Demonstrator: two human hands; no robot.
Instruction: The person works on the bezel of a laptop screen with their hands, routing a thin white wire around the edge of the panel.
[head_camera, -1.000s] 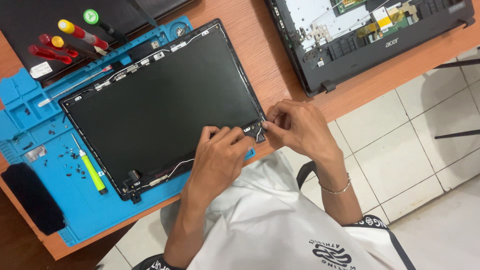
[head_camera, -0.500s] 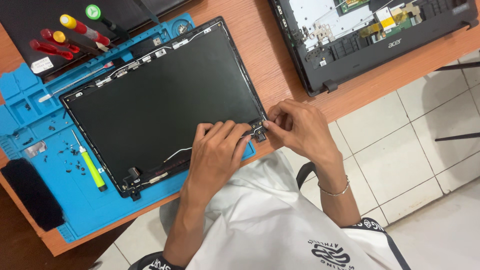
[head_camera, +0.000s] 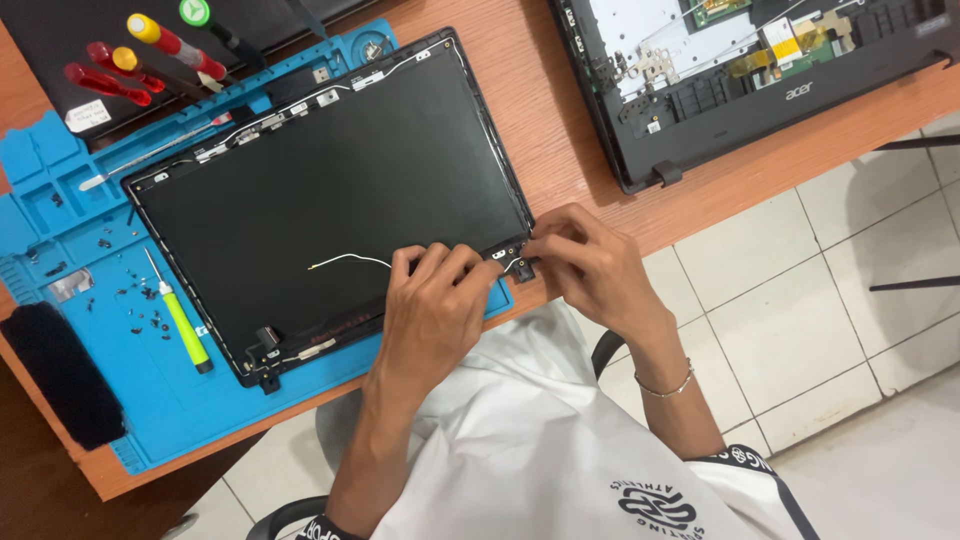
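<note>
From the head camera, looking down, a black laptop lid (head_camera: 330, 190) lies flat on a blue work mat (head_camera: 60, 215), which rests on a wooden table (head_camera: 520, 90); the lid is turned at an angle, its near right corner close to the table's front edge. The left hand (head_camera: 435, 310) lies on the lid's lower edge, fingers curled and pressing down near that corner, and it is not clear whether it pinches anything. The right hand (head_camera: 585, 265) is just beside it, fingertips drawn together at the small metal hinge (head_camera: 515, 262) on the lid's corner, pinching there; what exactly sits between the fingers is too small to tell. A thin white wire (head_camera: 350, 260) curls across the lid just left of the left hand. A green screwdriver (head_camera: 180, 320) lies on the mat beside the lid's left edge, with small dark screws (head_camera: 135, 305) scattered near it. Beyond the mat's far corner, red and yellow handled screwdrivers (head_camera: 140, 50) rest on a black surface. A black pad (head_camera: 60, 375) sits at the mat's near left. To the right, well apart from the hands, an opened laptop base (head_camera: 760, 80) shows its inner parts. A thin bracelet (head_camera: 665, 385) circles the right wrist.
</note>
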